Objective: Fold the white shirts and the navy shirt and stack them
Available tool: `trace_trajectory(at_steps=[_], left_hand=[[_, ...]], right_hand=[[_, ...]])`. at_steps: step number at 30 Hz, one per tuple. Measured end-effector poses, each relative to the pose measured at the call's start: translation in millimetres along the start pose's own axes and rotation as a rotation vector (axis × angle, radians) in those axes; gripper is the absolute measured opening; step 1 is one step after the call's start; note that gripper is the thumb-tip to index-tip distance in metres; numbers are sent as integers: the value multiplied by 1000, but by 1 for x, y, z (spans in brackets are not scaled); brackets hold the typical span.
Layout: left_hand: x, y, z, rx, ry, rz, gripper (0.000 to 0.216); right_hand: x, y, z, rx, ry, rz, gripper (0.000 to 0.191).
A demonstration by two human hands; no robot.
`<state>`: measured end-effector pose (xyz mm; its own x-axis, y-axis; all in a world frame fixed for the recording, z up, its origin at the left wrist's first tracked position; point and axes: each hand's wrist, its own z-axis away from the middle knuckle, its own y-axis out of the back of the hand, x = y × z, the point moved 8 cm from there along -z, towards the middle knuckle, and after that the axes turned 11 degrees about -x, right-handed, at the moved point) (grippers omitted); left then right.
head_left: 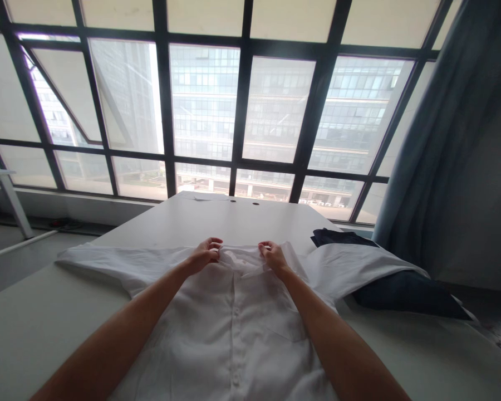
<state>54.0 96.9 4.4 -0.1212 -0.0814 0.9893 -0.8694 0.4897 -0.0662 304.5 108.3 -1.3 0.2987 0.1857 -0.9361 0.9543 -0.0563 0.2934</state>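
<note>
A white button-up shirt (234, 328) lies flat, front up, on a white table (242, 223), with its sleeves spread out to both sides. Its collar (240, 259) points away from me. My left hand (205, 254) pinches the collar's left side with the fingers curled. The collar's right side is gripped the same way by my right hand (273, 256). Both forearms stretch over the shirt's front.
A dark navy garment (404, 292) lies under the shirt's right sleeve at the table's right edge. Two small dark holes (244, 202) mark the table's far end. A large grid window (234, 100) fills the back, with a grey curtain (451, 145) at right.
</note>
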Motion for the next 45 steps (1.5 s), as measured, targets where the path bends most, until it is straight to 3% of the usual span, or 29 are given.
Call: trace_trajectory(at_steps=[4, 6, 9, 14, 18, 21, 24, 29, 33, 37, 39, 41, 43, 45], left_hand=[[5, 16, -1, 102, 112, -425, 34], [-1, 16, -1, 46, 234, -462, 26], [-6, 11, 0, -30, 296, -267, 24], [6, 7, -2, 71, 76, 149, 52], [8, -6, -5, 21, -49, 274, 54], [9, -15, -6, -25, -85, 291, 53], [13, -17, -5, -31, -107, 307, 46], [15, -12, -4, 56, -117, 251, 46], [11, -7, -7, 102, -150, 163, 63], [17, -4, -7, 118, -212, -166, 44], [36, -8, 0, 153, -338, -572, 32], [55, -23, 12, 169, -500, -1032, 36], [63, -43, 22, 86, -631, -1369, 47], [63, -55, 26, -35, -676, -1524, 50]], right_hand=[[2, 1, 0, -1, -14, -108, 42], [1, 2, 0, -3, -16, -144, 43], [0, 4, 0, 5, -13, -152, 42], [-9, 13, 6, 122, 17, -44, 27], [-66, 7, 32, 284, 326, 404, 19], [-104, -37, 52, 77, 531, 732, 24], [-110, -72, 61, -151, 502, 861, 28], [-98, -83, 59, -164, 373, 926, 35], [-91, -82, 55, -175, 319, 946, 18], [-92, -84, 55, -202, 342, 872, 31], [-90, -84, 54, -205, 330, 835, 34], [-88, -83, 52, -192, 310, 823, 30], [-86, -82, 51, -180, 295, 823, 24], [-86, -81, 52, -175, 299, 823, 20]])
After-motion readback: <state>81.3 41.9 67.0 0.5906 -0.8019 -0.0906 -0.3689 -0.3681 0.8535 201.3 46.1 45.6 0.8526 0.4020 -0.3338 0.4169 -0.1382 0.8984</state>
